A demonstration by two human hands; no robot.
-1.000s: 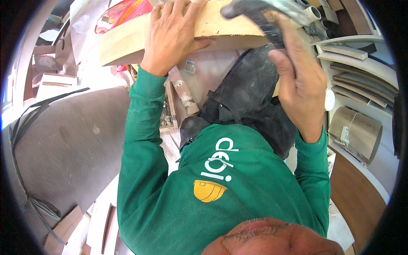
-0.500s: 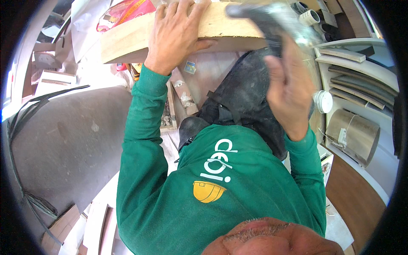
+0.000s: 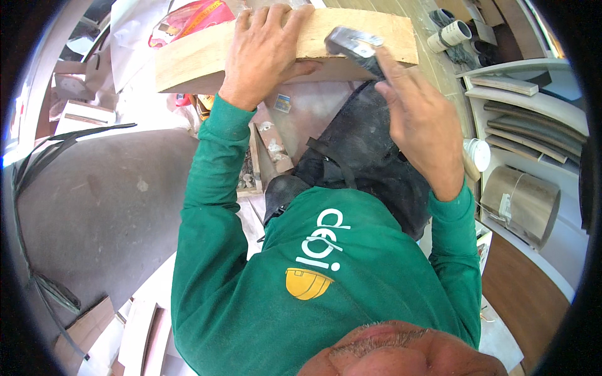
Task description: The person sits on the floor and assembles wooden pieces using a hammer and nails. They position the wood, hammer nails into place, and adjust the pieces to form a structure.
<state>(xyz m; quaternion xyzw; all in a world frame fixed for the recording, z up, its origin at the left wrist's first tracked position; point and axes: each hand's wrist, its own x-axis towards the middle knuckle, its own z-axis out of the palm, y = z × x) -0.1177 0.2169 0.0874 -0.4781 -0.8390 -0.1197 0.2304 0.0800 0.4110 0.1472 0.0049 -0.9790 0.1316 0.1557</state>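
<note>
A thick, pale wooden block (image 3: 351, 26) with a curved near edge lies across the top of the view. My left hand (image 3: 260, 56) grips its middle, fingers over the upper face and thumb along the near edge. My right hand (image 3: 423, 119) is closed round the dark handle of a hammer (image 3: 354, 49). The hammer's metal head, a little blurred, is over the block's near edge, right of my left thumb; whether it touches the wood I cannot tell.
A red printed bag (image 3: 197, 22) lies behind the block. Left is a large grey curved sheet (image 3: 106, 194) with dark straps. On the right stand a shelf of curved strips (image 3: 533, 128), a metal cylinder (image 3: 520, 203), a white roll (image 3: 480, 155) and a white pipe piece (image 3: 449, 36).
The hammer has come down and left from a raised, blurred position to the block's near edge. My left hand and the block have shifted slightly right in the view.
</note>
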